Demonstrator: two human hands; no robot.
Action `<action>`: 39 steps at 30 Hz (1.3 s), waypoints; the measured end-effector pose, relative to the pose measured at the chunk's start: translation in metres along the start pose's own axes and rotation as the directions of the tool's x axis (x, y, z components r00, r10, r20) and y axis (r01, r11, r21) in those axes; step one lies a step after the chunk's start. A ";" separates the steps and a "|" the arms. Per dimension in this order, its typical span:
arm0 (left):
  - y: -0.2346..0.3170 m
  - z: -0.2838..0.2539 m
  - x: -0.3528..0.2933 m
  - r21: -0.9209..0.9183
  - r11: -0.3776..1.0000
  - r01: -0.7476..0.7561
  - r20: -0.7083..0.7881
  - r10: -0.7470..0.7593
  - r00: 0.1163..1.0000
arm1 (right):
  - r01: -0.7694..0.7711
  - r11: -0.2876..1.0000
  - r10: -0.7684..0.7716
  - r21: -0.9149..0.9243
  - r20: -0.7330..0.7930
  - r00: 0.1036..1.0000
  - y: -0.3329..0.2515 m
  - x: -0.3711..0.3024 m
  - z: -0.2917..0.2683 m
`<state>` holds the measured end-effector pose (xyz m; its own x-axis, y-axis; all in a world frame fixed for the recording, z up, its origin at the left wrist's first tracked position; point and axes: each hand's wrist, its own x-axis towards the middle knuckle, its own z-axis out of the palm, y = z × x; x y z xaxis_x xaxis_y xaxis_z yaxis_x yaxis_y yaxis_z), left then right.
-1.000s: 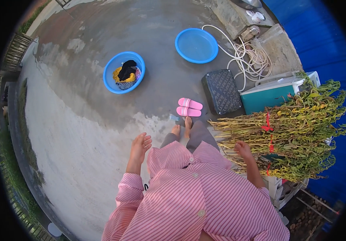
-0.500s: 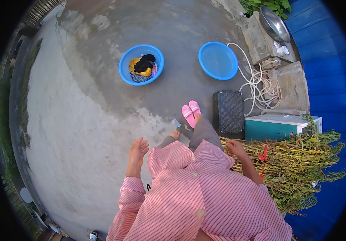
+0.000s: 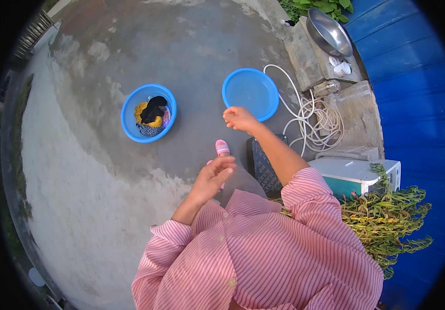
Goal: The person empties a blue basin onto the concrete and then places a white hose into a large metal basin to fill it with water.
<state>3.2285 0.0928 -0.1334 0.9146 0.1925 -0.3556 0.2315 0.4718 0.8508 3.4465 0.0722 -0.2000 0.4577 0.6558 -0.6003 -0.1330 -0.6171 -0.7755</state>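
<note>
The right hand (image 3: 239, 118), earlier low beside the dried plants (image 3: 388, 227), is now raised, fingers loosely curled and empty, just below the empty blue basin (image 3: 251, 93) at upper centre, while the left hand (image 3: 213, 175), half-open, is held at centre.

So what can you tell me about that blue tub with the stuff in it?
The tub is a round, bright blue basin that looks like plastic, with a smooth rim. It sits upright on the concrete ground, left of an empty blue basin. Inside lies a heap of clothes: something black on top, yellow beneath, and a pink and a patterned piece. No hand touches it; the left hand is nearest but well apart.
</note>
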 end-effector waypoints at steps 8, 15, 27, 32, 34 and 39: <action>0.080 0.105 0.111 0.181 0.981 -0.073 0.052 0.065 0.997 | 0.154 0.432 -0.047 -0.889 0.148 0.988 0.005 0.066 -0.073; 0.102 0.129 0.153 0.102 0.978 -0.179 0.132 0.165 0.977 | 0.212 0.342 0.082 -0.915 0.254 0.964 0.031 0.074 -0.103; 0.132 0.137 0.196 0.497 0.772 -0.396 0.315 0.264 0.911 | 0.511 0.062 0.128 -0.858 0.514 0.848 0.008 0.081 -0.073; 0.159 0.185 0.198 0.567 -0.046 -0.822 0.732 0.485 0.478 | 0.594 0.051 0.129 -0.803 0.595 0.793 0.003 0.091 -0.063; 0.167 0.190 0.184 0.506 -0.008 -0.862 0.758 0.480 0.440 | 0.566 0.117 0.088 -0.816 0.576 0.813 0.017 0.116 -0.070; 0.156 0.183 0.175 0.418 0.446 -0.792 0.592 0.528 0.609 | 0.139 0.889 -0.119 -0.436 0.073 0.990 -0.020 0.152 -0.192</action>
<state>3.4854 0.0429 0.0079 0.8756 -0.1426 0.4616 -0.4826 -0.3017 0.8222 3.6878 0.1011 -0.2382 0.4047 0.7548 -0.5163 0.3285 -0.6469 -0.6882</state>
